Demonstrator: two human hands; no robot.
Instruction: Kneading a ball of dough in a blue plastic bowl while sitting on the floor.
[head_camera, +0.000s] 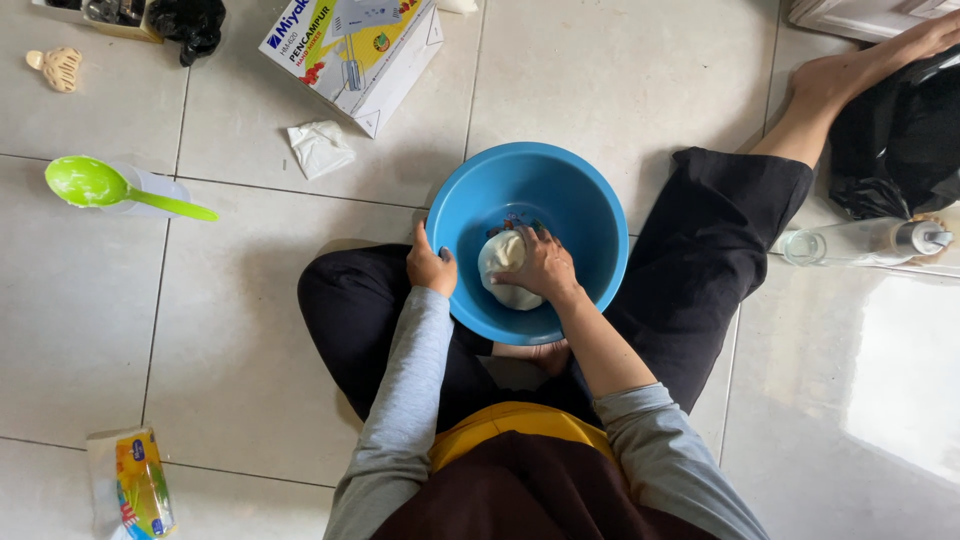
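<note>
Long grey sleeves on both arms, the right one pushed up past the elbow, the left reaching down to the wrist. Left hand and right hand bare, no rings or watch visible. Black loose trousers ending below the knee, feet bare. Yellow band across the waist, with dark brown cloth hanging below it over the chest.
</note>
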